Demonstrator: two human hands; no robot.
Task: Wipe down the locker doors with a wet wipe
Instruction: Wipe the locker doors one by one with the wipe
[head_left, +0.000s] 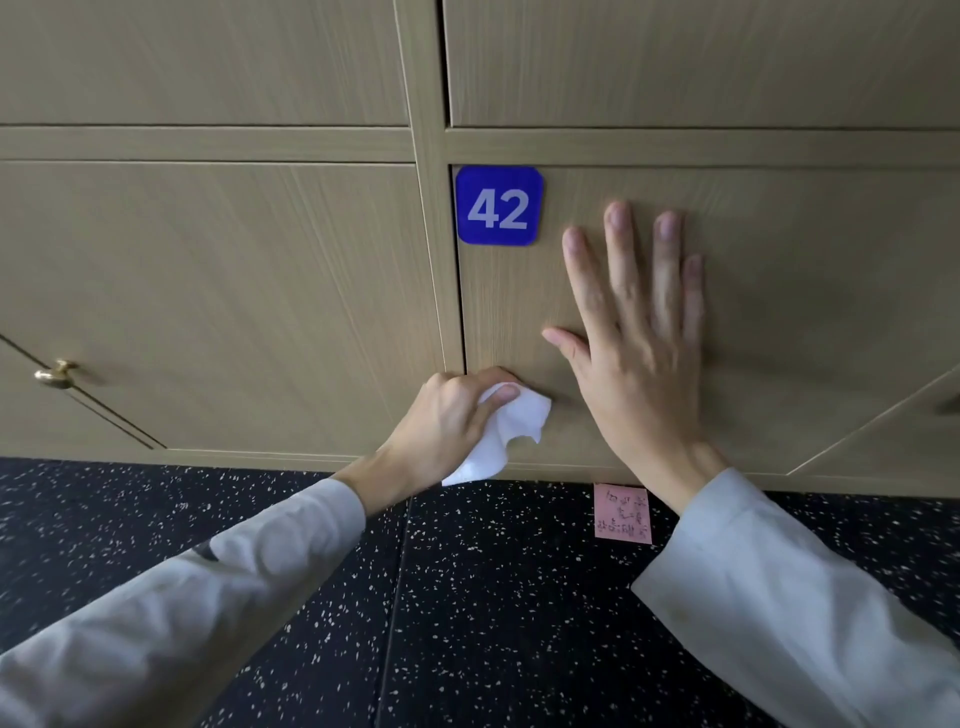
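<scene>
Left hand (447, 415) fingers curled, gripping wet wipe (506, 431) against locker door (779, 291), apparently near left edge. Right hand (634, 332) flat on door, fingers spread.

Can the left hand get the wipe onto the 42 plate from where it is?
Probably yes. The left hand holds the wet wipe at the door's lower left edge, and the blue 42 plate sits straight above with bare door between. The right hand lies flat to the plate's right, not across that path.

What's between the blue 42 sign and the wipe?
Only bare wooden door lies between the 42 sign and the wipe, seen in the head view.
</scene>
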